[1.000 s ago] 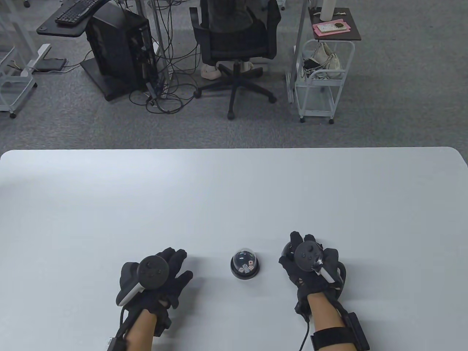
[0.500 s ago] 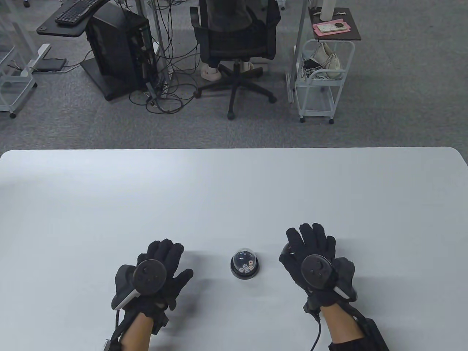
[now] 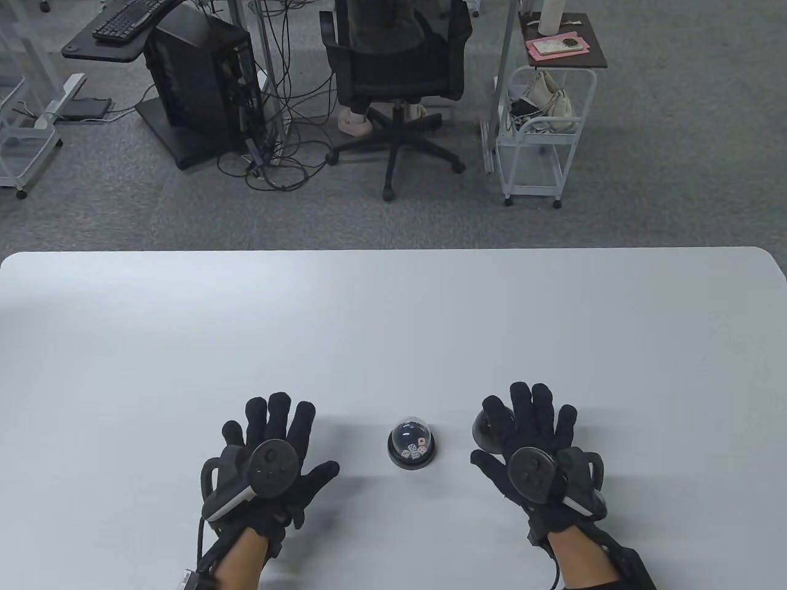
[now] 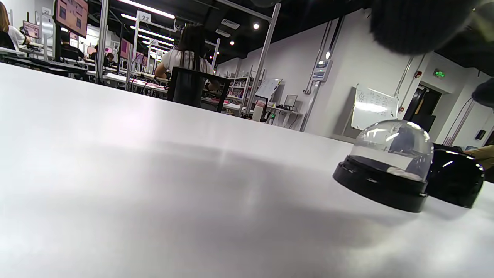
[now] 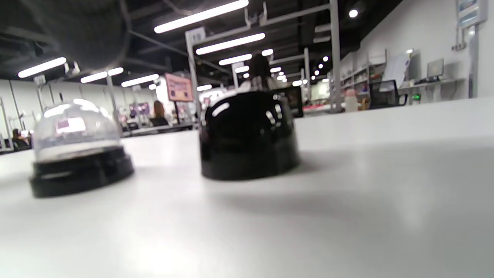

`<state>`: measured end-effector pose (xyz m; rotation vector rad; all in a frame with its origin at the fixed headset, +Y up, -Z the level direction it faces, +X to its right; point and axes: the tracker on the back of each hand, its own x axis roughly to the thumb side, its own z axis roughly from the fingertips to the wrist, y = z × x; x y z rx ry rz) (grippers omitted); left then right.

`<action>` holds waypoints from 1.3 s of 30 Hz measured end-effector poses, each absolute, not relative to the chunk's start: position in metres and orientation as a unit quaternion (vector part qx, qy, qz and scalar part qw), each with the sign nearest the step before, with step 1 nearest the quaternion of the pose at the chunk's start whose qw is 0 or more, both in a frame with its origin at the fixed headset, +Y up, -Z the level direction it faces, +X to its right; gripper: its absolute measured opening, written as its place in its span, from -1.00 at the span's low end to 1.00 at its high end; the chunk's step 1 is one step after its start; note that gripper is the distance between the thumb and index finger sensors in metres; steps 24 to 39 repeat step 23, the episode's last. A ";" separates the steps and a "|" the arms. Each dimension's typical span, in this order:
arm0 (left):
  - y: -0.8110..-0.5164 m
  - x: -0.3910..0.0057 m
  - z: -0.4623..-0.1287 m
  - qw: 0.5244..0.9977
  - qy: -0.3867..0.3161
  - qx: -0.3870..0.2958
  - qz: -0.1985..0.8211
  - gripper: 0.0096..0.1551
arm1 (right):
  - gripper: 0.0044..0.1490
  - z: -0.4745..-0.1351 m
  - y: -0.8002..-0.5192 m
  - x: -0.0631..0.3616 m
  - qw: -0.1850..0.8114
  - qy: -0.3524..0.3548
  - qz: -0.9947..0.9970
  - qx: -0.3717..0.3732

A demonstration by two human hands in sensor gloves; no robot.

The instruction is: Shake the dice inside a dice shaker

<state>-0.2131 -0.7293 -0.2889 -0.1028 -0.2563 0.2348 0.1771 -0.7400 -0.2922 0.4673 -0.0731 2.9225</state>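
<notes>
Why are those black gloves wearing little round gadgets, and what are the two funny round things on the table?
Those are a person's two hands in sensor gloves: left hand, right hand. The gadgets strapped on top track how they move. One picture looks down at the white table; the other two come from small wrist cameras, low by the tabletop. Between the hands sits a clear-domed dice shaker with dice inside. Beside it stands a black dome cover. Both hands lie spread open, holding nothing.

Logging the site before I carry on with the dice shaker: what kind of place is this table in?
Most likely a shared open-plan office or lab. Beyond the white table stand a black office chair, a computer tower with tangled cables, and a keyboard; the left wrist view shows rows of workstations with a seated person.
</notes>
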 end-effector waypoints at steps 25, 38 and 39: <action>-0.736 -0.214 -0.293 0.983 -0.115 -0.076 0.121 0.12 | 0.03 -0.292 -0.742 0.178 0.072 0.013 0.987 0.142; -0.736 -0.214 -0.293 0.983 -0.115 -0.076 0.121 0.12 | 0.03 -0.292 -0.742 0.178 0.072 0.013 0.987 0.142; -0.736 -0.214 -0.293 0.983 -0.115 -0.076 0.121 0.12 | 0.03 -0.292 -0.742 0.178 0.072 0.013 0.987 0.142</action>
